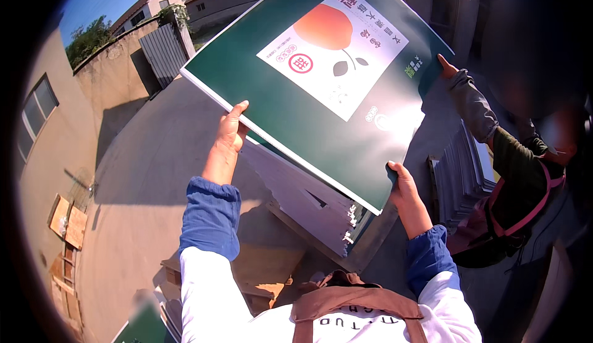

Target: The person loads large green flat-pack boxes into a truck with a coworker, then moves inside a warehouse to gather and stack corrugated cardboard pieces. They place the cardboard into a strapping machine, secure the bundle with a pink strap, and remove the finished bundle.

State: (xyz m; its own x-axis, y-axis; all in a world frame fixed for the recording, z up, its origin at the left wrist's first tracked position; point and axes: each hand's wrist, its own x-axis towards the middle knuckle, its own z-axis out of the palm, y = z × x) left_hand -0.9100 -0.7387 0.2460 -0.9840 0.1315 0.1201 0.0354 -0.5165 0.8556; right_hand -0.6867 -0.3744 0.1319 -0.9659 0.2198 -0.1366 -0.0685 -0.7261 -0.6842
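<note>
- Fingers (395,171) of your right hand (403,188) are curled over the near corner of the big green sheet (296,102), clamped on its edge; only a thin bite shows, so I judge a gust or a tug could pull that corner free.
- Your left hand (231,130) pinches the sheet's left edge, thumb on top and fingers hidden beneath. The grip sits well short of the far left corner, so that end may sag or flap.
- You have the sheet raised flat and tilted in front of you, in open air, its white panel (333,50) with the orange fruit picture facing you. It blocks your view of the ground, so a misstep looks likely.
- Just below it lies a stack of grey flattened sheets (309,198) on a low wooden platform (265,269); a dropped corner would strike that stack and could crease.
- Another person's hand (446,66) touches the far right corner. Pulling unevenly against it could bend or tear the sheet.
- Beyond, a second pile of sheets (460,176) stands near that person, close enough to be knocked.
</note>
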